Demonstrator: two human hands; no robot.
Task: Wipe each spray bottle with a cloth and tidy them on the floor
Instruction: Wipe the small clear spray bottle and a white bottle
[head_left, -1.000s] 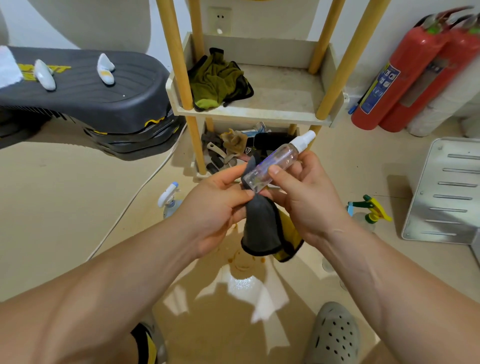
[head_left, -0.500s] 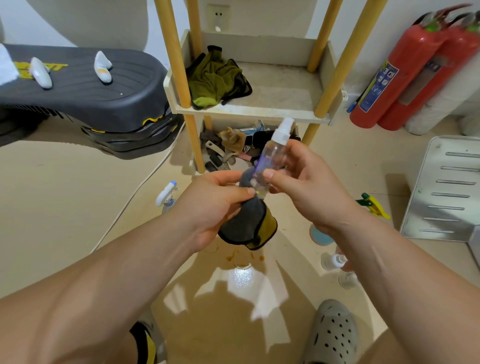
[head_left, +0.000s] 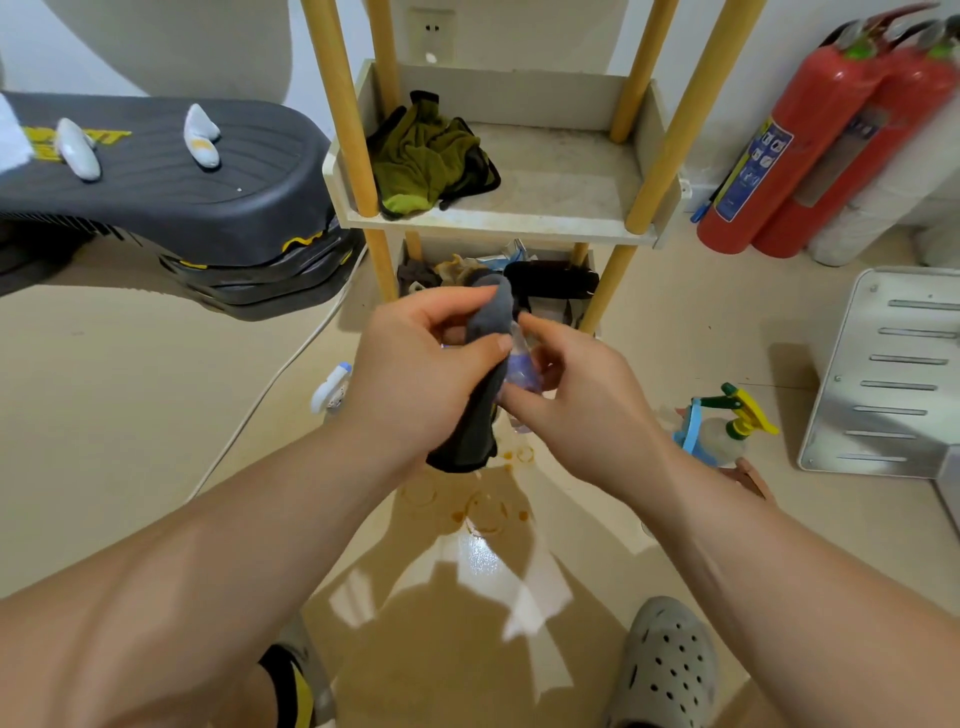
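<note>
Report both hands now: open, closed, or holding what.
Left hand: grips the dark grey cloth.
Right hand: holds the small clear plastic spray bottle, partly covered by the cloth.

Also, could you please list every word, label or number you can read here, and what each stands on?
No text here is legible.
On the black platform, yellow lettering: blurred and partly covered, unreadable.
On the front fire extinguisher, a blue label: print too small and blurred.
On the rear fire extinguisher, a grey label: blurred.
On the spray bottle, mostly wrapped in the cloth: no print shows.
</note>
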